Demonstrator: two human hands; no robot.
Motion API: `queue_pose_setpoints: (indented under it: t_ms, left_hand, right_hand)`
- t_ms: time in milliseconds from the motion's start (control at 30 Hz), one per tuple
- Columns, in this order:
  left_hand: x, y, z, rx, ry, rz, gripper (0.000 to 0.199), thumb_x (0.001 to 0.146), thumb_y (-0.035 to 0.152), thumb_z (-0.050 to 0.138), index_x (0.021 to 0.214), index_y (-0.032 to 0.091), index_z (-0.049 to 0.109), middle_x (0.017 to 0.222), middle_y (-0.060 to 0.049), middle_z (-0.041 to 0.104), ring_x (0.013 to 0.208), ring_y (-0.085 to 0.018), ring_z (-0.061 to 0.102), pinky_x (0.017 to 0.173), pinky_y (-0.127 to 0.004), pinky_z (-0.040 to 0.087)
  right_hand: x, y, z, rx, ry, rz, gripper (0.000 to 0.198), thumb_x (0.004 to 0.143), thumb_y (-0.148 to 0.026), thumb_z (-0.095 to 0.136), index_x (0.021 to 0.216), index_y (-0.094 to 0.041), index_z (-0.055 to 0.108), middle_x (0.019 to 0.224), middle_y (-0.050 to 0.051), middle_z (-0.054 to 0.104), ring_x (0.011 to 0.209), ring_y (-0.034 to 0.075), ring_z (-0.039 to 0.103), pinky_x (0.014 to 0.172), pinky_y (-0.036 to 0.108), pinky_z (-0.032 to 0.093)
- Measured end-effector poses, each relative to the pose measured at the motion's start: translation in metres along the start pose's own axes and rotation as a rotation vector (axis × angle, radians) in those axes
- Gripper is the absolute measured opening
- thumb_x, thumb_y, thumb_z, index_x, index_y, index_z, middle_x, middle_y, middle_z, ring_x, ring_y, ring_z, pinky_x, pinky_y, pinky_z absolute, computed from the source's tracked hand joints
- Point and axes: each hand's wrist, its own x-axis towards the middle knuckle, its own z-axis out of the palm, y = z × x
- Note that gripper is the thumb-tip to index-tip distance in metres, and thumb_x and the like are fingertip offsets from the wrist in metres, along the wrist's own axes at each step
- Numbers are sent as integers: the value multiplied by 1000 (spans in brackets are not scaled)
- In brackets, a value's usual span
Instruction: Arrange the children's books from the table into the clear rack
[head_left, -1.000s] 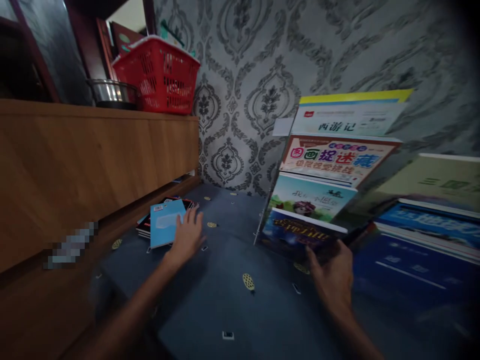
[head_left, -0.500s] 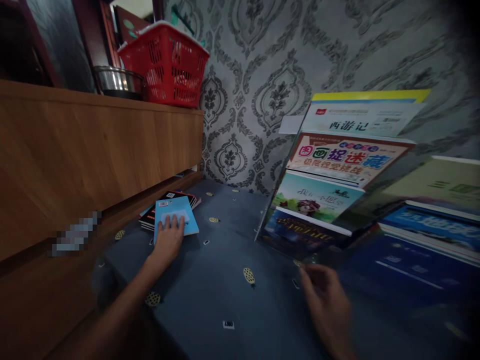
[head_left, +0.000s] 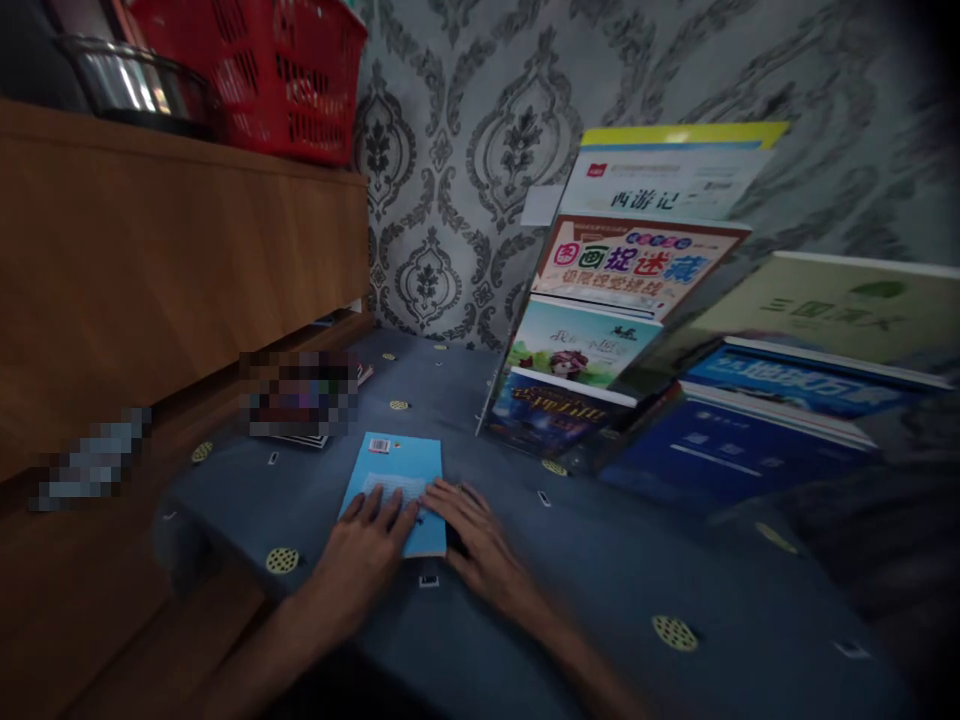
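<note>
The left hand (head_left: 366, 556) lies flat and spread on the blue paperback book (head_left: 412, 458); the right hand (head_left: 481, 540), spread too, touches the book's right side

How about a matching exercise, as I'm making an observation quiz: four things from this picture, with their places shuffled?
Things
1. light blue paper-covered book
2. red plastic slotted basket
3. round shiny metal bowl
4. white book with a yellow top edge

Places
A. highest in the slanted display of books
B. atop the brown wooden cabinet, left of another container
C. on the blue-grey patterned cloth, under the left hand's fingers
D. atop the cabinet, right of another container

Pairs: 1-C, 2-D, 3-B, 4-A
</note>
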Motion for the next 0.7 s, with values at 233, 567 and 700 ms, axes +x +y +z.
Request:
queue_pose_setpoints:
  t_ms: [233,567,700]
  left_hand:
    - [-20,-12,-64,-427,204,338,31,97,23,49,126,28,60,114,-3,73,100,-17,69,85,-26,51]
    - [66,-23,-116,-76,678,113,53,97,58,37,72,17,60,55,1,54,52,-12,47,54,-25,24]
    - [116,-30,-117,-104,459,83,54,99,55,34,79,17,66,63,-2,62,58,-15,53,56,-26,25]
  right_hand:
    - [-1,23,-13,200,190,148,29,91,-40,59,112,-25,71,114,10,74,112,26,66,105,51,42]
    - [-5,-17,-42,524,269,429,38,89,-53,56,77,-18,68,63,1,68,63,18,66,64,29,52]
    - [-9,-34,-40,880,156,500,44,90,-57,52,102,-16,62,68,0,68,45,14,61,47,27,51]
